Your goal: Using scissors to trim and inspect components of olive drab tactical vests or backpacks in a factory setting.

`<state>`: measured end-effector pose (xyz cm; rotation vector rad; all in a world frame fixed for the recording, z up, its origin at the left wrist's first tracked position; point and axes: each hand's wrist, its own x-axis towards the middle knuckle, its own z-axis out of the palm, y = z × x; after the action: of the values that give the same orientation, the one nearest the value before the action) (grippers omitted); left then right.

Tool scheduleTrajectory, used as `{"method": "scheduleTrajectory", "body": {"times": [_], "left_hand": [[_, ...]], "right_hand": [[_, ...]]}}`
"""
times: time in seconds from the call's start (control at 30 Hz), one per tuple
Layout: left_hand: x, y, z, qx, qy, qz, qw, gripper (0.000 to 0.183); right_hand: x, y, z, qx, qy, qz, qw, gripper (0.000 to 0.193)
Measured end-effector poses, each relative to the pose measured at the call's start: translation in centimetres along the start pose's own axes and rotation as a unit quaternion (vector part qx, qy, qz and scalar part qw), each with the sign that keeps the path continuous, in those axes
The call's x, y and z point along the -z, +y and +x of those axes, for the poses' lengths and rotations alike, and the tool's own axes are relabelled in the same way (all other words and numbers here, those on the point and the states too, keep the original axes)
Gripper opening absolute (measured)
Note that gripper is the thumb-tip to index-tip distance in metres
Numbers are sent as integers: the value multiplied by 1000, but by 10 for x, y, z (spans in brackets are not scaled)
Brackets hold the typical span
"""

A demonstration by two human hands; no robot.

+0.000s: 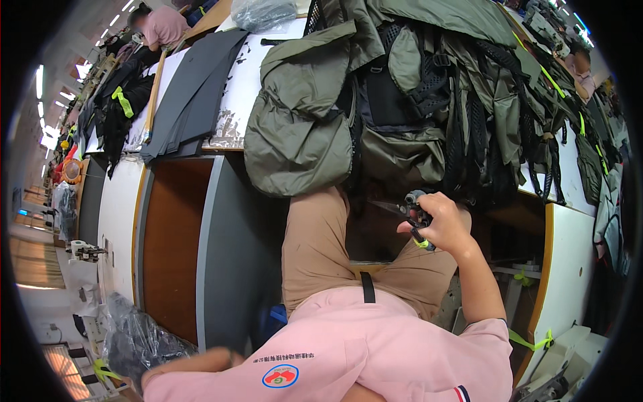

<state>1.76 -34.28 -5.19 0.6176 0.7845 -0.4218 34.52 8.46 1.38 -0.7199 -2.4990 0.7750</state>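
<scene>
Over my lap, my right hand (439,218) is closed round a pair of scissors (418,214). Their dark handles sit in my fingers, and the pointed metal blades (387,206) reach out to the left. A yellow-green strip shows at the lower handle. Just beyond the hand, an olive-green backpack (405,154) with black mesh and straps hangs over the table's near edge. Its rounded olive flap (298,134) droops to the left, touching my thigh. Of my left arm, only a blurred forearm (197,360) shows low at the left; the hand itself is hidden.
Grey sheet pieces (194,94) lie stacked on the white table (231,117), left of the backpacks. Black fabric (127,110) hangs farther left. Below are an open cabinet (177,248) and clear plastic wrapping (137,335). A white panel (562,268) stands at right. Other people sit in the background.
</scene>
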Motion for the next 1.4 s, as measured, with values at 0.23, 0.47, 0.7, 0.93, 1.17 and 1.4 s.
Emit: {"method": "scheduleTrajectory", "body": {"times": [0.23, 0.47, 0.7, 0.93, 1.17, 1.4], "left_hand": [[-5, 46, 21, -34, 257, 108, 960, 28], [157, 158, -89, -297, 769, 110, 556, 39], [268, 234, -98, -174, 773, 445, 418, 57], [166, 249, -94, -352, 716, 471, 377, 32], [89, 223, -12, -415, 530, 482, 560, 31], [136, 236, -27, -458, 599, 245, 610, 24]], "right_hand": [[-12, 9, 6, -7, -27, 30, 999, 41], [-50, 2, -1, 15, -1, 103, 995, 45], [-53, -10, -21, -16, -43, 113, 993, 37], [-35, 7, -9, -74, 5, 178, 981, 40], [-77, 5, 48, -147, 103, 352, 919, 30], [-116, -13, 31, -179, 53, 374, 909, 26]]}}
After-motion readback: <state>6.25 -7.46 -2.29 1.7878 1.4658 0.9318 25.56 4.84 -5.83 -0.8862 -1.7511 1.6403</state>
